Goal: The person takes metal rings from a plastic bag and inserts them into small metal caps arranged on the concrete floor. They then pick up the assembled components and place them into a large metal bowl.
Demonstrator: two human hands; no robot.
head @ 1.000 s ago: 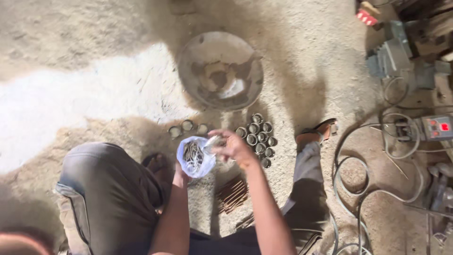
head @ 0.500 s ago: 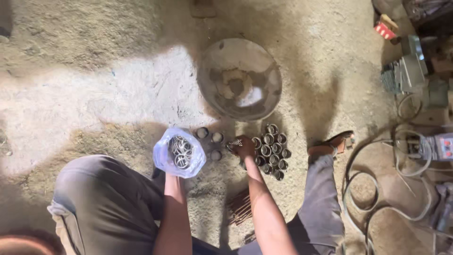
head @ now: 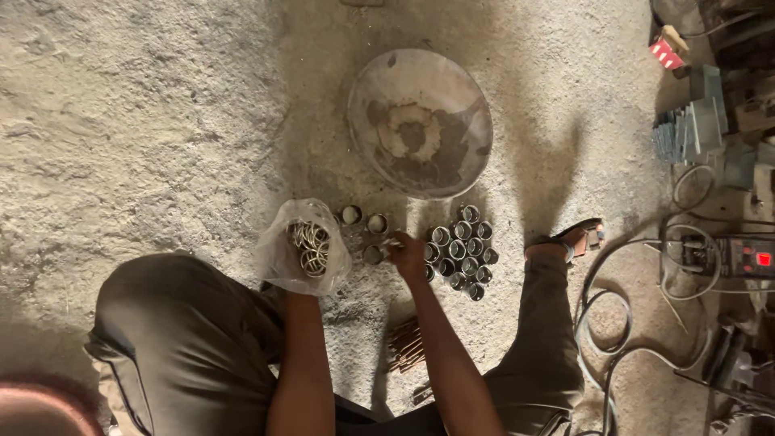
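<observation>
My left hand [head: 301, 291] grips a clear plastic bag [head: 284, 250] from below; the bag holds several metal rings [head: 310, 245]. My right hand [head: 408, 253] is down at the ground, its fingers pinched on a small metal ring [head: 391, 242]. It sits between three loose short metal sleeves [head: 376, 224] on its left and a tight cluster of several upright sleeves [head: 462, 254] on its right. The hand touches the cluster's left edge.
A round, dirty metal pan [head: 420, 121] lies just beyond the sleeves. A bundle of rusty rods [head: 406, 347] lies between my knees. My sandalled foot [head: 575, 237] is to the right. Cables [head: 622, 323], a machine with a red display [head: 747, 258] and metal scrap [head: 694, 129] crowd the right side.
My right hand has left the bag's mouth and dropped to the ground by the sleeves. The bag in my left hand has shifted left.
</observation>
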